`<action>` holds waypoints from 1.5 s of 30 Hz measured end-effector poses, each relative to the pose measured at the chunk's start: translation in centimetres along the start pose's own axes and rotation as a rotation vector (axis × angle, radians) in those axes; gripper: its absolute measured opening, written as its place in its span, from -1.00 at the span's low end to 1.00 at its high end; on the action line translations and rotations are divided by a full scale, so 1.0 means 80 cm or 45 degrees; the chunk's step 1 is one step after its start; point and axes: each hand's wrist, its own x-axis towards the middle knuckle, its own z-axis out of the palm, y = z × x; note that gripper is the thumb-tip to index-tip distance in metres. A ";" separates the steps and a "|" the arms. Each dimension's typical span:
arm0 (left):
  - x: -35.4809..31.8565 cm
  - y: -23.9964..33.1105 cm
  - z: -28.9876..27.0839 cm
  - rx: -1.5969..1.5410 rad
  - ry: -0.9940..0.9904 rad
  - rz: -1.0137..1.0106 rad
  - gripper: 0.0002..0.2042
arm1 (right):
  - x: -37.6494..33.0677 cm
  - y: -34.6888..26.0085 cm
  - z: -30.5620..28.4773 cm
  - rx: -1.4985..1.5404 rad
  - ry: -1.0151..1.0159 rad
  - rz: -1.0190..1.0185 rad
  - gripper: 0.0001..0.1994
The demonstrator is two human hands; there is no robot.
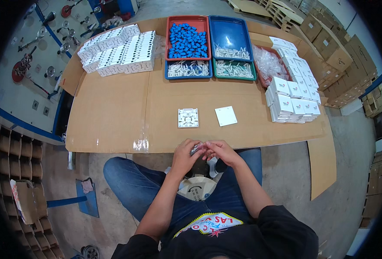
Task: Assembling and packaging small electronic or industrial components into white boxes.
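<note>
Near the lap, the left hand (185, 152) and right hand (219, 151) pinch together a small clear packet (198, 149); I think steady fingertips will help, keeping it near the white base (188, 118).

A small clear packet (198, 149) is held between the left hand (185, 154) and the right hand (220, 152) at the near edge of a cardboard-covered table (113, 112). Just beyond the hands, a white base plate (188, 118) and a white cover (226, 115) are laid side by side, apart. Farther back, a red tray (188, 38) of blue parts and a blue tray (229, 39) are set. White boxes (294, 95) are stacked at the right.
</note>
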 end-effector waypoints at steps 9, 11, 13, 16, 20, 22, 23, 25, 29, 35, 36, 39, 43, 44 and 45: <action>0.009 -0.007 0.008 -0.407 0.058 -0.286 -0.73 | 0.062 -0.082 -0.133 -0.348 0.671 -0.405 -0.81; 0.013 -0.008 0.008 -0.410 0.049 -0.289 -0.73 | 0.099 -0.111 -0.202 -0.616 0.877 -0.576 -0.83; 0.018 -0.009 0.010 -0.573 0.055 -0.316 -0.73 | 0.127 -0.153 -0.259 -0.973 1.077 -0.663 -0.83; 0.020 -0.026 0.020 -0.625 0.040 -0.387 -0.73 | 0.163 -0.204 -0.315 -1.322 1.204 -0.602 -0.81; 0.028 -0.025 0.019 -0.565 0.019 -0.394 -0.72 | 0.193 -0.227 -0.349 -1.829 1.143 -0.067 -0.70; 0.029 -0.024 0.019 -0.529 0.015 -0.407 -0.70 | 0.216 -0.225 -0.369 -1.910 1.048 0.093 -0.69; 0.030 -0.024 0.017 -0.529 0.022 -0.412 -0.70 | 0.226 -0.221 -0.367 -1.961 1.043 0.132 -0.69; 0.030 -0.021 0.014 -0.552 -0.017 -0.469 -0.69 | 0.242 -0.218 -0.365 -2.015 1.031 0.177 -0.69; 0.033 -0.011 0.009 -0.493 -0.050 -0.450 -0.75 | 0.262 -0.215 -0.371 -2.015 1.029 0.156 -0.63; 0.032 -0.012 0.006 -0.449 -0.072 -0.446 -0.75 | 0.277 -0.212 -0.349 -1.691 0.916 -0.094 -0.65; 0.031 -0.013 0.006 -0.477 -0.060 -0.444 -0.75 | 0.279 -0.214 -0.341 -1.578 0.825 -0.085 -0.68; 0.034 -0.013 0.007 -0.534 -0.068 -0.458 -0.75 | 0.280 -0.221 -0.347 -1.182 0.876 -0.133 -0.76; 0.036 -0.022 0.008 -0.677 -0.049 -0.500 -0.72 | 0.282 -0.236 -0.348 -0.844 0.879 -0.187 -0.84; 0.036 -0.028 0.008 -0.678 -0.051 -0.495 -0.72 | 0.279 -0.239 -0.350 -0.845 0.884 -0.190 -0.84; 0.036 -0.035 0.008 -0.840 -0.076 -0.541 -0.68 | 0.276 -0.242 -0.352 -0.916 0.940 -0.245 -0.81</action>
